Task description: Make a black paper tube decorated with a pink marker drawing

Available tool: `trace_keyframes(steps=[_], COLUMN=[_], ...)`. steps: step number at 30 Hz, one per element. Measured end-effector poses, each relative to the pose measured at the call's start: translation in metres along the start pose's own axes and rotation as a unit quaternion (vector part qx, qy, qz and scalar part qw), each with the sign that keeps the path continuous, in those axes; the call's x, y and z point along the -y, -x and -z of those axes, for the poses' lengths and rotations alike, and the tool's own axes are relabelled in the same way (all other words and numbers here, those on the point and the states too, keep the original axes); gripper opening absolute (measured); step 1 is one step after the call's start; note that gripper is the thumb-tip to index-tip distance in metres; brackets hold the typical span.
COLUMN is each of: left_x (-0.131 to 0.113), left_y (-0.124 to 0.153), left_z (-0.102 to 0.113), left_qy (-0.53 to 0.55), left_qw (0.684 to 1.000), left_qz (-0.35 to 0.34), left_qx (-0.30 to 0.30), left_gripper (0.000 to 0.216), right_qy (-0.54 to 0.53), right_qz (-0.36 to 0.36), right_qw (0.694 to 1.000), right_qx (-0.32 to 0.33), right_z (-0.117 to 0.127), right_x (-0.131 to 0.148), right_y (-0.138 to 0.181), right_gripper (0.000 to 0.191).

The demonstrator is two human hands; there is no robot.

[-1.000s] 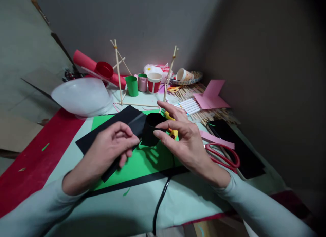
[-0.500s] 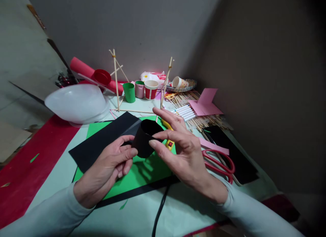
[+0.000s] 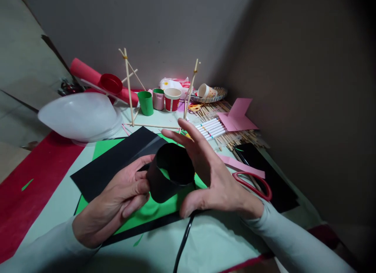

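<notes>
A tube of black paper, open at both ends, is held between the thumb and fingers of my left hand. Green shows through its hollow. On its right side my right hand is spread, thumb low and fingers raised, curved around the tube; whether the palm touches it I cannot tell. Beneath lie a green paper sheet and a folded black sheet. Part of a yellow tool shows behind my right fingers.
Red-handled scissors and black sheets lie right. Behind stand a stick frame, a green cup, a red-and-white cup and white markers. A translucent lid sits left; a black cable crosses the front.
My right hand has let go of the tube's rim and opened wide beside it. The tube has come nearer and tipped, showing more of its inside, still in my left hand.
</notes>
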State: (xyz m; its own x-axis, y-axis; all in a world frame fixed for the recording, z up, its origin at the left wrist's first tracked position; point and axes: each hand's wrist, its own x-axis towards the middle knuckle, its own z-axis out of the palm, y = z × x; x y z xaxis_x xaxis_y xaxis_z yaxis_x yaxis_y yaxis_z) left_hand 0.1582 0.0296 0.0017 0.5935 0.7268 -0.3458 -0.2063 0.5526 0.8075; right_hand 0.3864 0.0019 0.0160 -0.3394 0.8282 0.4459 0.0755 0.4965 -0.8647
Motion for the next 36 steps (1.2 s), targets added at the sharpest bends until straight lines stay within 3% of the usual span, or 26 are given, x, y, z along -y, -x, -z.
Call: trace_keyframes(steps=[6,11,17,20,22,24,27,31,36], left_x=[-0.002,-0.002,-0.001,-0.004,-0.007,-0.01,-0.014,-0.016,-0.017], left_y=[0.003,0.004,0.001,0.001,0.002,0.003,0.005,0.004,0.003], left_z=[-0.007,-0.007,-0.002,-0.002,-0.004,-0.006,-0.007,-0.005,-0.004], left_qy=[0.007,-0.006,0.0,-0.024,-0.053,-0.082,-0.114,-0.145,-0.159], left_qw=[0.999,0.999,0.999,0.999,0.997,0.991,0.983,0.971,0.969], left_qz=[0.032,0.039,0.029,0.01,-0.015,-0.043,-0.088,-0.136,-0.136], left_qx=[0.006,0.035,0.016,-0.024,-0.061,-0.092,-0.114,-0.131,-0.133], left_gripper=[0.028,0.026,0.025,0.025,0.043,0.057,0.063,0.065,0.063], right_qy=[0.004,0.021,0.025,0.078,0.133,0.196,0.259,0.264,0.229], right_qz=[0.004,-0.006,0.021,0.04,0.048,0.053,0.062,0.073,0.021], right_qw=[1.0,1.0,0.999,0.994,0.98,0.963,0.958,0.962,0.971], right_qx=[0.015,0.008,0.007,-0.062,-0.14,-0.177,-0.109,0.008,0.07], right_z=[-0.009,-0.01,-0.006,-0.002,0.0,0.002,0.007,0.014,0.02], right_x=[0.013,0.013,0.01,0.014,0.02,0.026,0.031,0.034,0.041], right_y=[0.0,0.001,0.002,0.003,0.003,0.003,0.002,0.001,0.0], right_gripper=[0.111,0.114,0.109,0.078,0.041,0.014,0.014,0.018,0.02])
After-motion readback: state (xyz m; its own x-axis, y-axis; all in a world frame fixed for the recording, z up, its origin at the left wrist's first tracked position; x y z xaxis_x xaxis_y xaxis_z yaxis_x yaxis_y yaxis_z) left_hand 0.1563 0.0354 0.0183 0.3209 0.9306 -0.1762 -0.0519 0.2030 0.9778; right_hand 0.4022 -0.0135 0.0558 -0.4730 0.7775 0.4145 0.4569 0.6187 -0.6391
